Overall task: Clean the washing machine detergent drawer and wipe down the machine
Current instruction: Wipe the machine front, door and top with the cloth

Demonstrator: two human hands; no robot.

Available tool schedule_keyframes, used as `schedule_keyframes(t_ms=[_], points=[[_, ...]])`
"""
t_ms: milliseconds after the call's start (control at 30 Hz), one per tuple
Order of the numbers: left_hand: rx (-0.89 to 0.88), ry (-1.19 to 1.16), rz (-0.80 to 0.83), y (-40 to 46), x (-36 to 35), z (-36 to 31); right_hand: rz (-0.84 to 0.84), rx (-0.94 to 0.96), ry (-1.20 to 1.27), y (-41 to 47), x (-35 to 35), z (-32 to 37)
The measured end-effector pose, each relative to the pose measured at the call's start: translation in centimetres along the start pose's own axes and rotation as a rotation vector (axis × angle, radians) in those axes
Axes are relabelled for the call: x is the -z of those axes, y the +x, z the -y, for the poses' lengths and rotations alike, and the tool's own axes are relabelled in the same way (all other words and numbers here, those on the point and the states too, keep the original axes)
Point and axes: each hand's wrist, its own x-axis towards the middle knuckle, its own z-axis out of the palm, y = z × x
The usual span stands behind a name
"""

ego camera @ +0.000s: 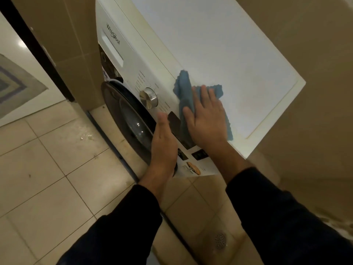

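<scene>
Wipe-down of the washing machine (219,44) in progress; detergent drawer (111,47) seated in its slot, condition not verifiable.

Nearest, the left hand (164,144) is flat and open with straight fingers, edge-on before the door (131,119) and control panel; contact cannot be confirmed. The right hand (206,119), fingers spread flat, presses a blue cloth (184,87) onto the front edge of the lid, the cloth draped over onto the panel beside the dark display (174,123). Judgement: top wiping is under way; lid's far area, panel, door and sides apparently remain. Stickers (193,167) at the near corner are unreadable. Lettering by the dial (149,97) is too small to read. Farthest, the drawer front reads "Whirlpool".
</scene>
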Motion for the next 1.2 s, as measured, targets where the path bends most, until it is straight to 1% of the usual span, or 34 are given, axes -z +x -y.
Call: schedule_keyframes(t_ms=[67, 133, 200, 300, 367, 433, 500, 533, 633, 700, 767, 800, 867, 900, 933, 967, 1033, 1100, 1167, 1200], points=[[-0.004, 0.023, 0.037, -0.6, 0.4, 0.3, 0.009, 0.095, -0.04, -2.6, 0.1, -1.0], [0.016, 0.039, 0.055, -1.0, 1.0, 0.5, 0.02, 0.104, -0.042, -5.3, 0.3, -3.1], [0.033, 0.035, 0.067, -1.4, 1.5, 0.6, 0.033, 0.056, -0.026, -7.2, 0.8, -5.0], [0.035, 0.024, 0.076, -1.8, 2.0, 0.7, 0.059, 0.023, 0.005, -6.8, 1.2, -6.7], [0.042, 0.013, 0.08, -1.9, 1.9, 1.0, 0.051, -0.033, 0.022, -4.9, 1.2, -6.7], [0.048, 0.005, 0.081, -2.2, 1.6, 1.6, 0.019, -0.13, 0.032, -3.1, 0.8, -5.7], [0.068, -0.011, 0.074, -2.4, 1.0, 2.4, -0.012, -0.216, 0.028, -3.5, 0.3, -4.6], [0.081, -0.014, 0.067, -2.6, 0.6, 2.8, -0.024, -0.212, 0.009, -4.5, 0.2, -4.2], [0.116, 0.011, 0.054, -3.1, -0.5, 3.5, -0.028, -0.112, -0.049, -8.6, 0.1, -5.5], [0.11, 0.031, 0.06, -3.5, -0.9, 3.8, -0.017, -0.091, 0.04, -10.2, 0.2, -7.6], [0.123, 0.055, 0.06, -3.4, -1.0, 3.9, -0.032, -0.145, 0.136, -10.0, 0.3, -8.9], [0.133, 0.056, 0.059, -3.2, -1.0, 4.1, -0.067, -0.186, 0.155, -9.4, 0.3, -8.8], [0.145, 0.048, 0.048, -2.9, -1.2, 4.5, -0.153, -0.248, 0.129, -7.9, 0.3, -7.3], [0.151, 0.047, 0.042, -2.8, -1.3, 4.7, -0.17, -0.256, 0.105, -7.4, 0.1, -6.2], [0.156, 0.045, 0.033, -2.8, -1.5, 4.7, -0.173, -0.23, 0.086, -7.2, -0.1, -5.2], [0.16, 0.038, 0.027, -2.8, -1.7, 4.9, -0.18, -0.157, 0.047, -7.4, -0.5, -4.7], [0.176, 0.023, 0.028, -2.9, -1.9, 5.3, -0.204, 0.089, -0.084, -8.5, -1.5, -5.2], [0.188, 0.014, 0.052, -2.8, -1.6, 5.8, -0.244, 0.371, -0.173, -9.7, -2.3, -7.4], [0.192, 0.008, 0.062, -2.7, -1.2, 5.9, -0.263, 0.608, -0.171, -10.2, -2.4, -10.0], [0.2, 0.007, 0.059, -2.5, -0.9, 6.0, -0.253, 0.695, -0.177, -10.3, -2.2, -11.0]])
